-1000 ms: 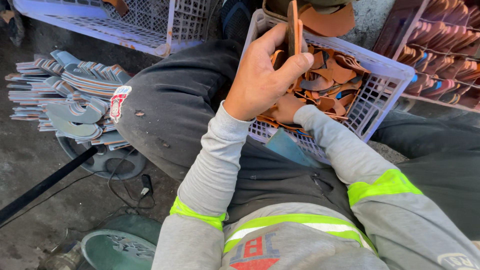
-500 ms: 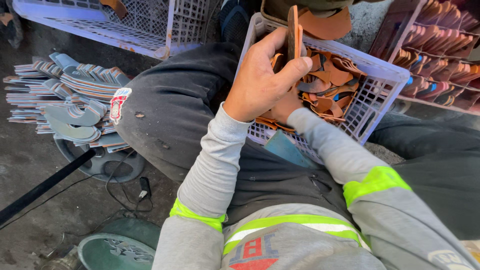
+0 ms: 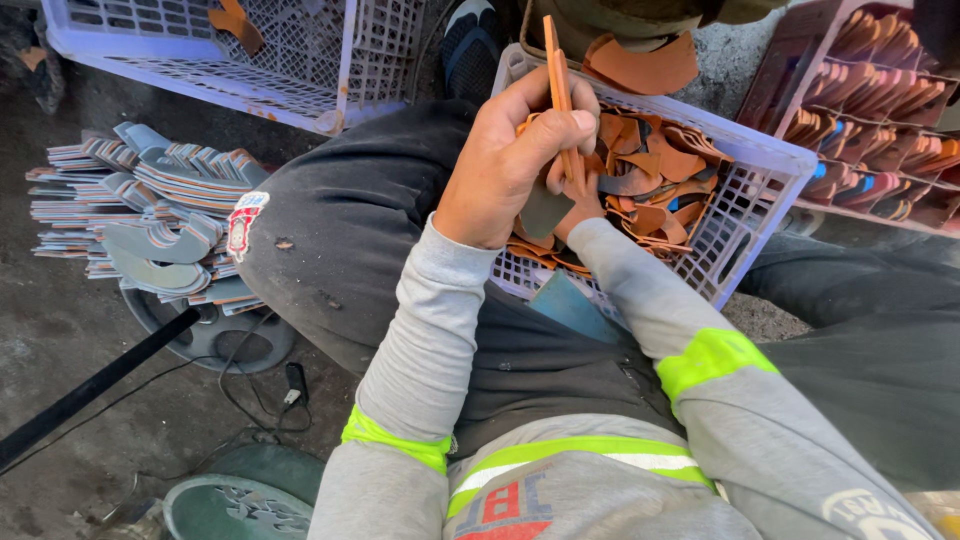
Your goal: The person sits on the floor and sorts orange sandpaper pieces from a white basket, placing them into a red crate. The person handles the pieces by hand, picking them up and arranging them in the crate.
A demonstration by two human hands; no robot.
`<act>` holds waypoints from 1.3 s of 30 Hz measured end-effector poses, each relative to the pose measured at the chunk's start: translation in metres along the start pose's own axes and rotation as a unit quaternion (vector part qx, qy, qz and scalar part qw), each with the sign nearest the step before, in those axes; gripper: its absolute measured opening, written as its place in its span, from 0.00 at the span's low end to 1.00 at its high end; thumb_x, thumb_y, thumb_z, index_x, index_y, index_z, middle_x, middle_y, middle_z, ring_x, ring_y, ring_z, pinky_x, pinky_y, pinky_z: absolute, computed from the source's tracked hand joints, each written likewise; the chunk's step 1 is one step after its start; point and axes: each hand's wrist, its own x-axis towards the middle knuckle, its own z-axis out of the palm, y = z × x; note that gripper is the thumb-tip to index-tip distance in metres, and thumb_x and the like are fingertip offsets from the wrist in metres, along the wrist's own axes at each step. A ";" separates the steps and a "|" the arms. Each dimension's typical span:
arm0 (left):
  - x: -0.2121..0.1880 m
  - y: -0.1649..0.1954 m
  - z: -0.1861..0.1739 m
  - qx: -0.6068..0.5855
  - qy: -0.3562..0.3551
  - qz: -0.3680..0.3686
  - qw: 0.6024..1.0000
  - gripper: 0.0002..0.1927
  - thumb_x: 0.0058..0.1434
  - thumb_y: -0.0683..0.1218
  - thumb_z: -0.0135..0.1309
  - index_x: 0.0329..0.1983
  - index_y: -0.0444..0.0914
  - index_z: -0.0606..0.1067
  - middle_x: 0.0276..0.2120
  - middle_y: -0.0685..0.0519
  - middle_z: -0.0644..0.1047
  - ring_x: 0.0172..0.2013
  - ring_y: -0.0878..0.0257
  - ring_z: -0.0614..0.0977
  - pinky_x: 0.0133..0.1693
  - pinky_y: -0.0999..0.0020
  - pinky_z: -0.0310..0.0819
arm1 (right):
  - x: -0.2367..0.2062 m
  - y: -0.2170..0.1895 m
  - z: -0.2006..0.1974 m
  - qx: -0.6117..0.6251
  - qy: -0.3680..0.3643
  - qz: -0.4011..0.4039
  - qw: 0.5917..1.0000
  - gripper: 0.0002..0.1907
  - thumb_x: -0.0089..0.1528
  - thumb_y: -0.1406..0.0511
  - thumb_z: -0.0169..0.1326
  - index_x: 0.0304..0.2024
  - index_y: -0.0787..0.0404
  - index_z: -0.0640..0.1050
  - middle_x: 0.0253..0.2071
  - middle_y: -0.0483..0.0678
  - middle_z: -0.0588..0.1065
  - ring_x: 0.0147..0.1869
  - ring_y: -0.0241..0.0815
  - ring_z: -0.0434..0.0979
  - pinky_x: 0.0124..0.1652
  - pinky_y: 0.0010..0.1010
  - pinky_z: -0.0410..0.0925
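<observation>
Sleeves of grey with yellow-green bands run up from the bottom edge toward a white crate (image 3: 770,160) resting on the person's lap. The left hand (image 3: 505,165) is clenched around a thin orange leather piece (image 3: 558,85), held upright on edge above the crate's near corner, thumb and forefinger pinching it. The right hand (image 3: 578,205) lies mostly hidden behind the left, down among the brown cut pieces (image 3: 665,180) in the crate; whether it grips anything I cannot tell. Left of the knee, a stack of grey flat shapes (image 3: 150,230) sits on the floor, a black cable (image 3: 255,400) curling beside it. Farther off stand a second, nearly empty crate (image 3: 300,60) and, at right, a rack of soles (image 3: 880,130).
</observation>
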 end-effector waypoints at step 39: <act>0.000 -0.153 0.090 -0.007 0.056 -0.139 0.989 0.15 0.62 0.45 0.62 0.50 0.36 0.74 0.37 0.51 0.81 0.25 0.72 0.75 0.23 0.78 0.63 | -0.137 0.080 -0.126 0.484 0.328 0.024 0.811 0.08 0.79 0.66 0.45 0.54 0.66 0.68 0.50 0.51 0.73 0.50 0.35 0.72 0.52 0.30 0.70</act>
